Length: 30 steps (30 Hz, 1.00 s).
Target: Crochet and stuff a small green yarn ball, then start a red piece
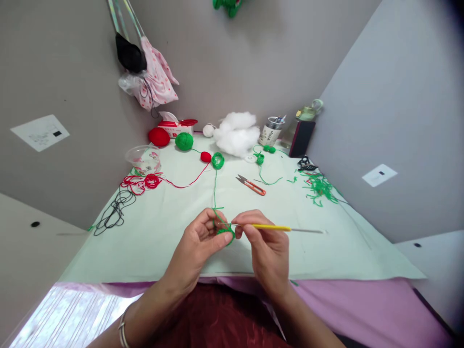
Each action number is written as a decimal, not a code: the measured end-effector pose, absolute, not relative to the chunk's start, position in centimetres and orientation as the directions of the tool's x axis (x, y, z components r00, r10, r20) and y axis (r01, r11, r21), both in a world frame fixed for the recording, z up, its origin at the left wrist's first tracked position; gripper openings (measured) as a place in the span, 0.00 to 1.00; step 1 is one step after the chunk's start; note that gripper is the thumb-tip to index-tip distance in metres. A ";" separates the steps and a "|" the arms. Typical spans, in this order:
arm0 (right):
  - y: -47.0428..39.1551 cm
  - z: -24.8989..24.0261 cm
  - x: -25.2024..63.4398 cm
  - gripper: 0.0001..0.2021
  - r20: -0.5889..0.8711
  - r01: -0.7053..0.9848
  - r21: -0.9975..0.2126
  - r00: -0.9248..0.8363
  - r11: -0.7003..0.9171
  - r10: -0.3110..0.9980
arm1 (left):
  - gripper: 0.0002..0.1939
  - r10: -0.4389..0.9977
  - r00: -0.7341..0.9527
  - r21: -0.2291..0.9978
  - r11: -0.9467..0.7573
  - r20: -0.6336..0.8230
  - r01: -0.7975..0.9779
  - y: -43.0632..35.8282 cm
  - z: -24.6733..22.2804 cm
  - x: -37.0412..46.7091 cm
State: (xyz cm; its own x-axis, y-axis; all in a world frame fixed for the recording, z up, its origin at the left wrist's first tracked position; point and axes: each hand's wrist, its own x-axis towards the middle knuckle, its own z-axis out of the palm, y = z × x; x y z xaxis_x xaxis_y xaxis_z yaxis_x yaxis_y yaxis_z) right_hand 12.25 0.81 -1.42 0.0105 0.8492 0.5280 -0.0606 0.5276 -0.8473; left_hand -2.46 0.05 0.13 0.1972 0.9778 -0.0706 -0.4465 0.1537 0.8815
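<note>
Near the table's front edge, my left hand (203, 241) pinches a small green crochet piece (229, 236) between thumb and fingers. A strand of green yarn (215, 188) runs over its fingers from a small green coil (218, 160) farther back. My right hand (266, 241) is closed on a crochet hook (270, 227) with a yellow grip and metal ends. The hook's left tip is at the top of the green piece, among the left fingers. Whether a loop sits on the hook is too small to tell.
Orange thread snips (253, 186) lie beyond my hands. White stuffing (237, 135), a pen tin (271, 130) and a phone (302, 138) stand along the back. Red yarn (145, 182), black cord (115, 210) and a plastic tub (144, 159) are left; green scraps (322, 188) lie right.
</note>
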 end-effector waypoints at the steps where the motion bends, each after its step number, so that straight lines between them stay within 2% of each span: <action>1: 0.7 -1.4 12.2 0.10 0.582 0.011 -0.813 0.020 0.582 0.813 | 0.12 0.976 0.204 0.876 0.168 -0.082 -0.452 0.0 0.2 -2.5; 4: 0.9 -0.9 12.6 0.16 0.733 0.210 -0.671 0.044 0.711 0.678 | 0.17 0.944 0.297 0.850 0.272 -0.144 -0.451 -0.3 0.1 -2.6; 6: 1.6 -0.2 13.3 0.17 0.779 0.292 -0.615 0.080 0.733 0.622 | 0.18 0.906 0.385 0.841 0.340 -0.174 -0.421 -0.5 -0.1 -2.7; 9: 3.2 1.4 15.1 0.13 0.811 0.399 -0.574 0.155 0.715 0.564 | 0.19 0.834 0.516 0.871 0.390 -0.196 -0.299 -0.5 -0.5 -3.0; 13: 6.1 3.7 17.9 0.06 0.828 0.523 -0.552 0.259 0.649 0.497 | 0.13 0.784 0.591 0.923 0.347 -0.190 -0.164 0.4 -0.3 -3.5; 16: 8.8 4.6 19.9 0.06 0.735 0.430 -0.678 0.394 0.597 0.552 | 0.11 0.779 0.600 0.933 0.330 -0.181 -0.147 1.4 -0.1 -3.8; 18: 10.5 4.9 21.4 0.08 0.610 0.244 -0.786 0.451 0.568 0.651 | 0.10 0.787 0.587 0.930 0.336 -0.188 -0.152 2.2 -0.2 -4.2; 21: 12.3 5.0 23.5 0.12 0.448 -0.023 -0.849 0.501 0.528 0.740 | 0.11 0.797 0.572 0.919 0.351 -0.193 -0.180 3.3 -0.4 -5.3; 23: 12.5 4.7 24.5 0.13 0.393 -0.056 -0.883 0.454 0.466 0.799 | 0.11 0.817 0.549 0.912 0.345 -0.176 -0.221 4.2 -0.2 -6.0; 26: 11.7 3.3 24.9 0.15 0.350 0.166 -0.931 0.143 0.326 0.926 | 0.11 0.881 0.458 0.886 0.302 -0.119 -0.351 6.0 0.8 -6.8; 28: 11.2 2.0 24.5 0.16 0.259 0.416 -0.862 -0.133 0.291 0.957 | 0.10 0.920 0.385 0.854 0.260 -0.078 -0.450 7.5 1.6 -6.8; 30: 10.8 1.4 24.2 0.15 0.203 0.595 -0.731 -0.276 0.333 0.939 | 0.10 0.946 0.320 0.813 0.221 -0.046 -0.539 9.2 2.2 -6.4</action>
